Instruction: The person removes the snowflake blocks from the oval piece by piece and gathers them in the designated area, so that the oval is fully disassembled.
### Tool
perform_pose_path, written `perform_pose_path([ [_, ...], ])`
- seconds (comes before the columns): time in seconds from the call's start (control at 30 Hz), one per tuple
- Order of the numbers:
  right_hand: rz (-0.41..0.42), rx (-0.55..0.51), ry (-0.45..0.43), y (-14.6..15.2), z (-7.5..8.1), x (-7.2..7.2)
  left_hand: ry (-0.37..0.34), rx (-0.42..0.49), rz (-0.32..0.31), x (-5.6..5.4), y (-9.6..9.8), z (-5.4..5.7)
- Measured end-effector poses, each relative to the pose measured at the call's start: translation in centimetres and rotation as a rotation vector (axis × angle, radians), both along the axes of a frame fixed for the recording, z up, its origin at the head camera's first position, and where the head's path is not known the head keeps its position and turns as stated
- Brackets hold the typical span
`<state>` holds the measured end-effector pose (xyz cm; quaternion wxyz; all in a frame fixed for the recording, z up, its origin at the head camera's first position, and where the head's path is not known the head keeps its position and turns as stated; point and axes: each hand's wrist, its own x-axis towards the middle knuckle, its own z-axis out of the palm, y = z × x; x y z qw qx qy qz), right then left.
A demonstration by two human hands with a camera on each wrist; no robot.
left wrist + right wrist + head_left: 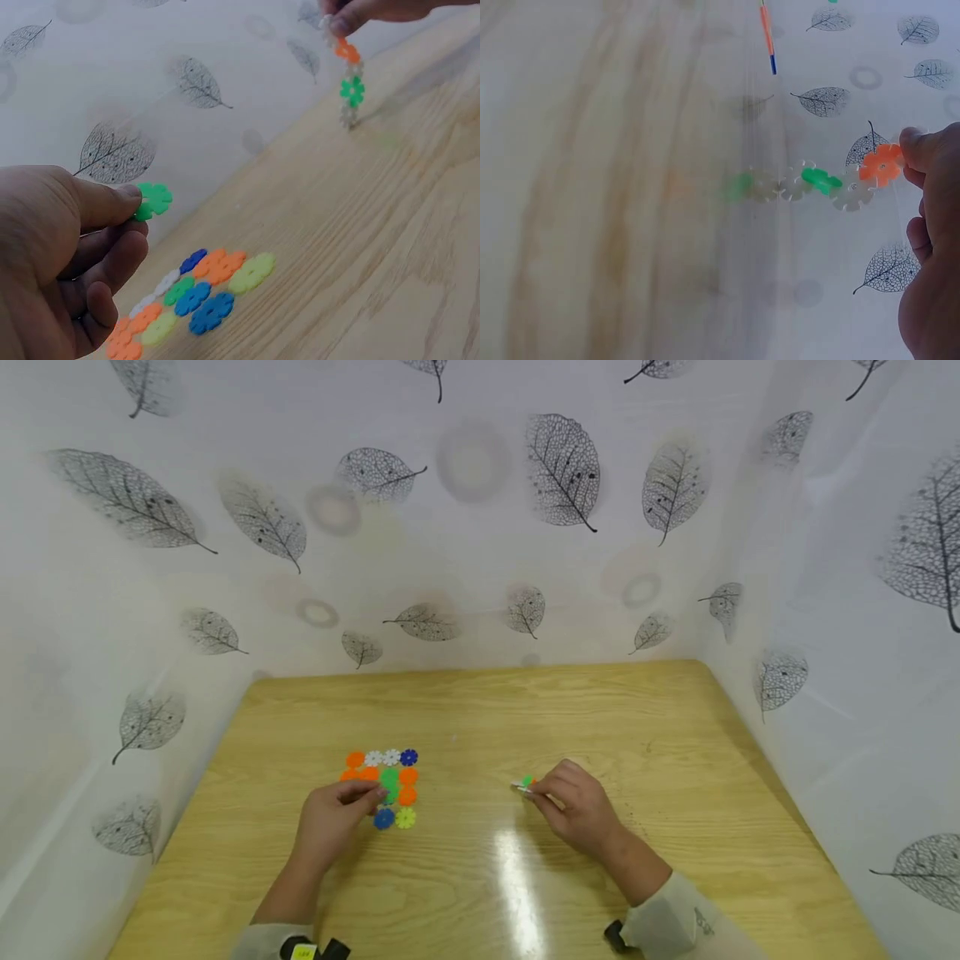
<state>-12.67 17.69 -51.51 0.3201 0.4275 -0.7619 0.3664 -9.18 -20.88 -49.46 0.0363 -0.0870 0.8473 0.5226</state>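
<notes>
My left hand (330,818) pinches a green flower-shaped plastic disc (155,200) between thumb and forefinger. It hovers over a cluster of loose discs, among them a dark blue disc (408,757), a blue disc (212,313) and a yellow disc (406,818); the hand hides part of the cluster in the head view. Off to the right, my right hand (581,806) grips the top end of a chain of linked discs by thumb and fingers. An orange disc (883,163) shows at the fingertips, followed by whitish pieces and a green chain disc (823,180). The chain hangs down toward the tabletop.
Both hands are above a glossy wooden table (600,710), which reflects a bright streak near its front. A pale curtain (480,552) printed with skeleton leaves surrounds its back and sides. Dark camera straps (300,947) sit at the sleeves.
</notes>
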Motion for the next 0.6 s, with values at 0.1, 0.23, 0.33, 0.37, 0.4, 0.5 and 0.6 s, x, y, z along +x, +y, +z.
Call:
perform_pose_path([
  [0.1, -0.009, 0.000, -0.006, 0.1, -0.1, 0.1, -0.011, -0.061, 0.027, 0.3, -0.8, 0.0],
  [0.23, -0.007, -0.005, -0.003, 0.1, 0.0, 0.0, -0.037, -0.112, 0.027, 0.6, -1.6, 0.0],
  [0.33, 0.001, -0.015, 0.004, 0.0, 0.0, 0.0, -0.066, -0.129, 0.029, 0.8, -1.9, 0.0],
  [0.37, 0.000, -0.017, 0.006, -0.1, 0.1, 0.1, -0.072, -0.135, 0.026, 0.9, -2.0, 0.0],
  [0.4, 0.000, -0.019, 0.008, -0.1, 0.1, 0.1, -0.080, -0.140, 0.025, 1.0, -2.0, 0.0],
  [0.5, -0.005, -0.020, 0.009, -0.3, 0.2, 0.1, -0.084, -0.173, 0.013, 1.1, -2.3, 0.0],
  [0.6, -0.006, -0.014, -0.010, -0.3, 0.3, 0.3, -0.091, -0.215, -0.003, 1.2, -2.6, 0.0],
])
